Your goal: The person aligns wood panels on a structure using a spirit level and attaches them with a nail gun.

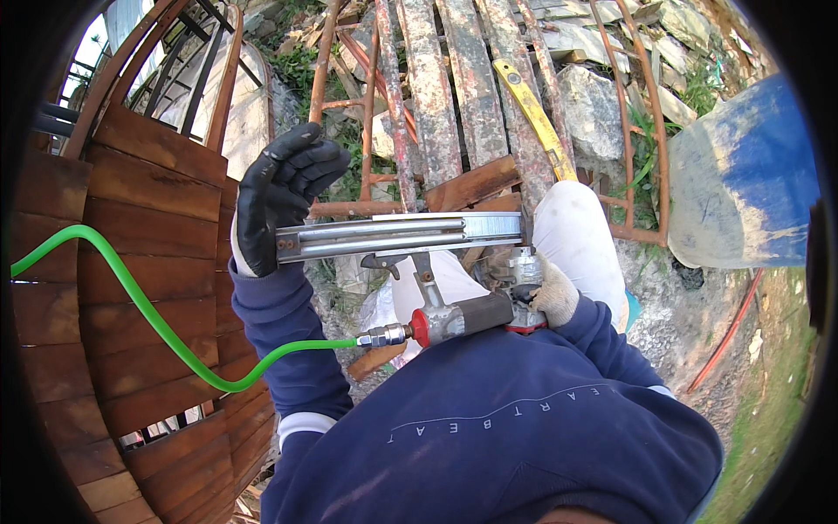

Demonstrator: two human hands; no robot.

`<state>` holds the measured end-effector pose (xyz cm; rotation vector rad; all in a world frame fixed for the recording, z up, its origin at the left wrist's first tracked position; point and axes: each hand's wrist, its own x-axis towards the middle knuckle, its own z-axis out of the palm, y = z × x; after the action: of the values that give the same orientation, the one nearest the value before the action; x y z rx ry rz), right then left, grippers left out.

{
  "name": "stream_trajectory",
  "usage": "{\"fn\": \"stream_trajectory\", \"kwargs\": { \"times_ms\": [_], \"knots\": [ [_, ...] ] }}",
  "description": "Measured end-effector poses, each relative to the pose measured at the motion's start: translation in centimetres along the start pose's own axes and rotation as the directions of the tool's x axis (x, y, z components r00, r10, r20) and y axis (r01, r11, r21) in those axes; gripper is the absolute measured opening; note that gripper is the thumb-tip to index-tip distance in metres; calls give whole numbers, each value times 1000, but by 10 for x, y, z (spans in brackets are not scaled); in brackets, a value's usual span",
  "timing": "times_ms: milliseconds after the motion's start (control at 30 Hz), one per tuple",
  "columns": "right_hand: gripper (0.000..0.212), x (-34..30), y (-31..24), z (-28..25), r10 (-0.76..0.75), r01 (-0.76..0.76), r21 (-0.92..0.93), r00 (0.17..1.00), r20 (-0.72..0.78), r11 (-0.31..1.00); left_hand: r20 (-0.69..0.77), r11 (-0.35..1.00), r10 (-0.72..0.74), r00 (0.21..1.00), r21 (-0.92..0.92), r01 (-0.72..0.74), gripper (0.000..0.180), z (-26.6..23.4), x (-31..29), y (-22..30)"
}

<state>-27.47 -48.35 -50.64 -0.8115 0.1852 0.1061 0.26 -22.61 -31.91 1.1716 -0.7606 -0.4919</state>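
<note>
An air nail gun (449,319) lies across my lap, with its long silver magazine (375,237) running sideways. A strip of nails (502,229) shows in the magazine's right part. My right hand (554,293), in a pale knit glove, is closed round the gun's head. At the magazine's left end, my left hand (288,188) is raised in a black glove. Its fingers are loosely bent and apart from the thumb, with nothing visible in them. A green air hose (122,271) joins the gun through a metal coupling (384,336).
Ahead is a paint-spattered plank bench (463,87) bearing a yellow spirit level (531,109) and a short wood offcut (471,183). Brown slatted panels (157,262) stand at left. A blue barrel (742,175) is at right, near stones (589,109) and a red cable (726,332).
</note>
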Motion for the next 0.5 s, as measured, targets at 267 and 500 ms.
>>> {"fn": "stream_trajectory", "kwargs": {
  "times_ms": [267,500],
  "knots": [
    [84,-3,-4,7,-30,28,-54,999,-45,998,-155,986,-141,978,-110,125,88,13,8,-8],
    [84,7,-27,30,13,-17,-114,999,-41,993,3,964,-118,993,238,114,98,41,18,-61]
  ]
}}
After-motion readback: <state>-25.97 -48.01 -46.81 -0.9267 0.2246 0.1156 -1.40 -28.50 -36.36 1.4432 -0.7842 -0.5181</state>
